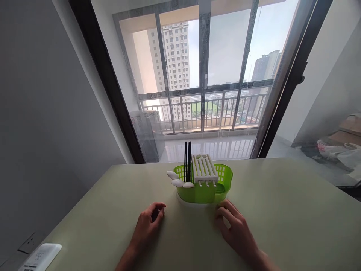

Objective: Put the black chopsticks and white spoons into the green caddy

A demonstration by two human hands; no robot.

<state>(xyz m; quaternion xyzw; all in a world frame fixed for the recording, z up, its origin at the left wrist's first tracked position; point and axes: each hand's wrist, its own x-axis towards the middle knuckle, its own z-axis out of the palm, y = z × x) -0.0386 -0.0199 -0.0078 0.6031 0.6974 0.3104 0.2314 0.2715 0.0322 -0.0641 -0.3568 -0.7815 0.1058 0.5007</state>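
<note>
A green plastic cutlery basket [207,192] stands on the pale green table [282,210], on a white base. A white slotted insert [204,170] sits across its top. Black chopsticks [187,160] stand upright in it, and white spoons [178,182] poke out on its left side. My right hand [235,226] rests on the table with loosely curved fingers, its fingertips close to the basket's front right corner. My left hand [148,223] lies on the table to the front left of the basket, fingers curled under, holding nothing that I can see.
A white remote control [39,258] lies at the table's near left edge. Behind the table is a tall glass door [203,75] to a balcony with a railing. Bags and boxes [342,145] lie on the floor at the far right.
</note>
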